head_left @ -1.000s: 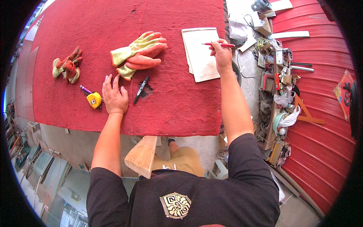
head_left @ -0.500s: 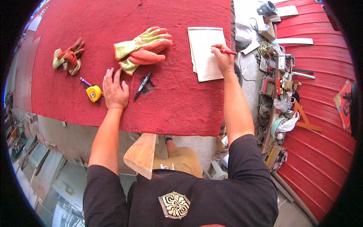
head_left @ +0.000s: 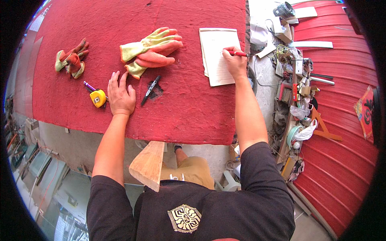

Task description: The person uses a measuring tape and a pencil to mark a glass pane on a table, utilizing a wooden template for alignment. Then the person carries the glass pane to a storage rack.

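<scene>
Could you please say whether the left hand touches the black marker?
Apart; the head view shows red cloth between the left hand and the black marker.

Scrunched-up gloves point(head_left: 73, 60) by the left edge of the table point(head_left: 193, 114), flatter gloves point(head_left: 157, 57) further in, tape measure point(head_left: 97, 98) kinda toward the near left corner, marker point(head_left: 151, 90) chilling back from the near edge.

Red pen point(head_left: 241, 54) in right grip point(head_left: 235, 63)

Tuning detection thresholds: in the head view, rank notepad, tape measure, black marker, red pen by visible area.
Largest to smallest:
1. Notepad
2. Tape measure
3. Black marker
4. Red pen, partly covered by the right hand, so its full size is unsure.
</scene>
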`<state>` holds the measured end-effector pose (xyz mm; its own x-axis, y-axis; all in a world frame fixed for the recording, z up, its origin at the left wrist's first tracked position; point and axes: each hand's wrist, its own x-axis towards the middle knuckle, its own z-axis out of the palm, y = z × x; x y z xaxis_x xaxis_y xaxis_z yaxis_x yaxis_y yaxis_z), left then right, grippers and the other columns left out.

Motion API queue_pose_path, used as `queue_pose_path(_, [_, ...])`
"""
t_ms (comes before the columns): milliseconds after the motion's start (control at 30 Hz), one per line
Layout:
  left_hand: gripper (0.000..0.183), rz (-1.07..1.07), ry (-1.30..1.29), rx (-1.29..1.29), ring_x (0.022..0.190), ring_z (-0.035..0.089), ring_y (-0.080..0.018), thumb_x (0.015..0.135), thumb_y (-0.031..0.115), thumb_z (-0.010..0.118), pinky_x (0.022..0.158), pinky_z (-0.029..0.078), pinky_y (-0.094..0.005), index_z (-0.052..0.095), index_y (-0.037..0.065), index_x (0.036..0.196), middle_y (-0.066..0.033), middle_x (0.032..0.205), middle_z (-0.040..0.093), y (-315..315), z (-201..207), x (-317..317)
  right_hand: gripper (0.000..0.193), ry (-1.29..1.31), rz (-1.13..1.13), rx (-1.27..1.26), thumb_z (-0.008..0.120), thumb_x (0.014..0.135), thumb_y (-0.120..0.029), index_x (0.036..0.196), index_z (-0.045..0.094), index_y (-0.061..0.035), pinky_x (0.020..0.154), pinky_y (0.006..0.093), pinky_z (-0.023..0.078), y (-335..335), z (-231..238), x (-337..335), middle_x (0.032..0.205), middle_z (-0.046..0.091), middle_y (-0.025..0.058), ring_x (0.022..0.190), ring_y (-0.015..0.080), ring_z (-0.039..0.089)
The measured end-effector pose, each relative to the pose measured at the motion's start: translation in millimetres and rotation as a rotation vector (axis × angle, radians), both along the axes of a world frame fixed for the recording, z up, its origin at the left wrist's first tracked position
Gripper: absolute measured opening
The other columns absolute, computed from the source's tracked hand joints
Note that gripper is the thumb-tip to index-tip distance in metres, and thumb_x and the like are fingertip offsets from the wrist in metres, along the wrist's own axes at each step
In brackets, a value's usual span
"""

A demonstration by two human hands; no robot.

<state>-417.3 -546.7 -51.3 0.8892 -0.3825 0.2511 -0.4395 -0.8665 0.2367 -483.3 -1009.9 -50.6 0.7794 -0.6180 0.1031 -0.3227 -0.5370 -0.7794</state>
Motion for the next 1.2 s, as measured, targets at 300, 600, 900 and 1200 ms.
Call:
queue_pose_path(300, [0.055, -0.008, -0.006, 0.000, 0.148, 0.043, -0.0378, 0.092, 0.021, 0.064, 0.123, 0.035, -0.0520, 0.058, 0.014, 0.146, -0.0168, 0.154, 0.049, -0.9, 0.0, 1.8, 0.019, -0.242, -0.169, -0.030, 0.071, 0.097, -0.016, 0.109, 0.073, -0.0011, 0.081, 0.0342, 0.057, -3.7, -1.5, -7.8, 0.095, 0.076, 0.0115, 0.086, 0.0203, 0.073])
queue_pose_path(600, [0.055, -0.002, -0.013, -0.010, 0.149, 0.043, -0.0373, 0.092, 0.021, 0.063, 0.124, 0.035, -0.0519, 0.058, 0.013, 0.146, -0.0168, 0.155, 0.049, 1.3, 1.4, -0.7, 0.020, -0.158, 0.116, -0.441, 0.068, 0.096, -0.005, 0.115, 0.074, -0.0028, 0.081, 0.0449, 0.056, 107.3, 47.9, -99.1, 0.094, 0.072, 0.0183, 0.087, 0.0362, 0.070])
queue_pose_path(900, [0.053, -0.011, -0.039, -0.020, 0.147, 0.045, -0.0370, 0.093, 0.023, 0.063, 0.123, 0.035, -0.0516, 0.059, 0.013, 0.145, -0.0176, 0.152, 0.050, 3.4, -0.4, -2.0, 0.042, -0.079, 0.586, -0.385, 0.065, 0.093, -0.001, 0.133, 0.070, -0.0127, 0.085, 0.0440, 0.058, 196.3, 65.9, -81.5, 0.107, 0.072, 0.0122, 0.097, 0.0330, 0.068])
queue_pose_path(1200, [0.050, -0.001, -0.045, -0.048, 0.149, 0.043, -0.0348, 0.094, 0.026, 0.063, 0.126, 0.033, -0.0504, 0.061, 0.013, 0.142, -0.0160, 0.152, 0.051, 10.2, -7.5, -4.9, 0.053, -0.049, 0.564, -0.366, 0.065, 0.093, -0.006, 0.146, 0.061, -0.0107, 0.103, 0.0442, 0.055, 240.4, 70.8, -74.1, 0.135, 0.068, 0.0168, 0.120, 0.0355, 0.067])
